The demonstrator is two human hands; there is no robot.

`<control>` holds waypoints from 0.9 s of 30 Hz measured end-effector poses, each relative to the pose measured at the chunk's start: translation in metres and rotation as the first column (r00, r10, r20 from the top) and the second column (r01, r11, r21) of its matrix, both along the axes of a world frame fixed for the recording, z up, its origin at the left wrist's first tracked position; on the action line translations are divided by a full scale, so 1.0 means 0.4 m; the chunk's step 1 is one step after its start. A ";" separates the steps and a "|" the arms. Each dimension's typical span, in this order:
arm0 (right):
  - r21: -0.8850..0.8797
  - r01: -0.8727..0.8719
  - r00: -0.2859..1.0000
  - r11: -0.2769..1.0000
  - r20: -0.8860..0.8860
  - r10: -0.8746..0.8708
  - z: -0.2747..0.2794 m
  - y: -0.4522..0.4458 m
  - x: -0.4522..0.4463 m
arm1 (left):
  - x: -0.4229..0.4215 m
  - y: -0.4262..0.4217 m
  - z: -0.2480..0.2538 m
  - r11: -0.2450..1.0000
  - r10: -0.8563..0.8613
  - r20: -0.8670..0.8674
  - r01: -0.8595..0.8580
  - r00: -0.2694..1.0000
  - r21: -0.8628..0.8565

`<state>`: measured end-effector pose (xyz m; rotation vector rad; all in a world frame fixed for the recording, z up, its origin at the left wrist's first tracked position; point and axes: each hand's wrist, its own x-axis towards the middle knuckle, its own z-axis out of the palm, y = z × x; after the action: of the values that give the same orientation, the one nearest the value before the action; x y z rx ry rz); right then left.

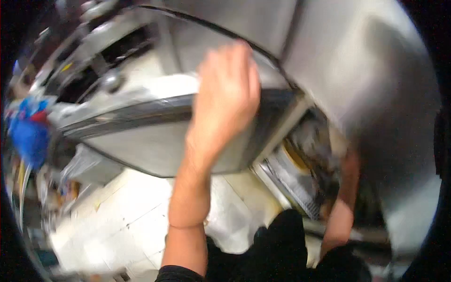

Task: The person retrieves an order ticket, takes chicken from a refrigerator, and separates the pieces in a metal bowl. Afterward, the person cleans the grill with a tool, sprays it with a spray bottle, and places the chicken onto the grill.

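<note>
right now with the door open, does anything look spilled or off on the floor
Yes: a small yellowish scrap and dark specks litter the pale floor, like dropped bits. The yellowish tint by the open unit may be a stain; blur hides which.

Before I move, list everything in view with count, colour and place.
Door: one, grey, dark-edged, open, centre
Metal panel: one, silver, right
Yellow-edged item: one, inside the opening
Blue bundle: one, far left
Round object: one, silver, upper left
Floor tiles: several, pale, below
Other clutter: blurred, uncountable, left and inside
Left hand: one, bare, at door's upper edge
Right hand: one, bare, blurred, in the opening
</note>
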<state>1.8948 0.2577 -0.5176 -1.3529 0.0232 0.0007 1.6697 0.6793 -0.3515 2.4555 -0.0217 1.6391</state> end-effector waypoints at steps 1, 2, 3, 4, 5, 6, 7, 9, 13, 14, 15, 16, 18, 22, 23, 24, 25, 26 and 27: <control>0.211 -0.048 0.983 0.976 -0.161 0.083 -0.061 0.008 -0.093 | -0.061 0.029 0.049 0.934 -0.128 -0.106 0.084 0.986 -0.348; 0.381 -0.072 0.929 0.922 -0.311 0.201 -0.117 0.025 -0.196 | -0.128 0.099 0.068 0.938 0.088 -0.189 -0.146 0.978 -0.316; 0.529 -0.084 0.833 0.844 -0.427 0.351 -0.150 0.059 -0.299 | -0.206 0.189 0.084 0.893 0.289 -0.252 -0.355 0.924 -0.277; 0.655 -0.098 0.702 0.749 -0.488 0.518 -0.168 0.094 -0.426 | -0.289 0.242 0.106 0.822 0.431 -0.326 -0.515 0.842 -0.242; 0.698 -0.409 0.603 0.588 -0.277 0.748 -0.133 0.144 -0.519 | -0.343 0.319 0.096 0.742 0.441 -0.387 -0.572 0.810 -0.351; 0.717 -0.371 0.477 0.590 -0.398 0.784 -0.130 0.160 -0.600 | -0.394 0.384 0.068 0.774 0.414 -0.382 -0.540 0.826 -0.329; 0.609 -0.355 0.481 0.710 -0.533 0.697 -0.089 0.192 -0.667 | -0.409 0.436 0.032 0.807 0.375 -0.405 -0.509 0.834 -0.300; 0.622 -0.420 0.342 0.661 -0.566 0.750 0.011 0.208 -0.733 | -0.415 0.363 0.082 0.820 0.439 -0.540 -0.566 0.718 -0.087; 0.562 -0.542 0.364 0.625 -0.514 0.777 0.321 0.279 -0.834 | -0.542 0.241 0.095 0.795 0.487 -0.572 -0.606 0.660 -0.023; 0.518 -0.579 0.389 0.630 -0.503 0.772 0.427 0.299 -0.846 | -0.586 0.192 0.102 0.796 0.405 -0.665 -0.600 0.628 -0.081; 0.490 -0.621 0.382 0.611 -0.491 0.783 0.514 0.314 -0.850 | -0.629 0.131 0.139 0.777 0.343 -0.733 -0.616 0.588 -0.131; 0.467 -0.656 0.372 0.593 -0.484 0.792 0.573 0.308 -0.850 | -0.663 0.058 0.147 0.779 0.309 -0.735 -0.604 0.603 -0.168; 0.412 -0.766 0.314 0.494 -0.430 0.846 0.678 0.326 -0.836 | -0.722 -0.081 0.153 0.772 0.254 -0.762 -0.599 0.596 -0.211; 0.076 -0.922 0.357 0.379 -0.209 0.911 0.744 0.386 -0.844 | -0.751 -0.306 0.063 0.635 -0.113 -0.819 -0.593 0.562 -0.494; 0.024 -0.924 0.375 0.382 -0.141 0.916 0.777 0.409 -0.870 | -0.755 -0.320 0.095 0.320 -0.402 -0.633 -0.547 0.661 -0.774; -0.082 -0.936 0.350 0.342 -0.139 0.926 0.791 0.422 -0.876 | -0.766 -0.334 0.122 -0.077 -0.584 -0.336 -0.462 0.739 -0.884; -0.181 -0.937 0.327 0.299 -0.152 0.933 0.794 0.428 -0.886 | -0.784 -0.358 0.127 -0.267 -0.568 -0.063 -0.256 0.821 -0.929; -0.278 -0.928 0.302 0.248 -0.169 0.938 0.799 0.428 -0.901 | -0.804 -0.376 0.143 -0.370 -0.510 0.103 -0.109 0.854 -0.923; -0.303 -0.933 0.254 0.195 -0.171 0.952 0.813 0.431 -0.921 | -0.828 -0.383 0.166 -0.354 -0.493 0.168 -0.020 0.853 -0.935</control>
<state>1.5265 0.4302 -0.1925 -1.5192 -0.9576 1.1087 1.3384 0.5263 -0.2851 0.9845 0.5732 0.3237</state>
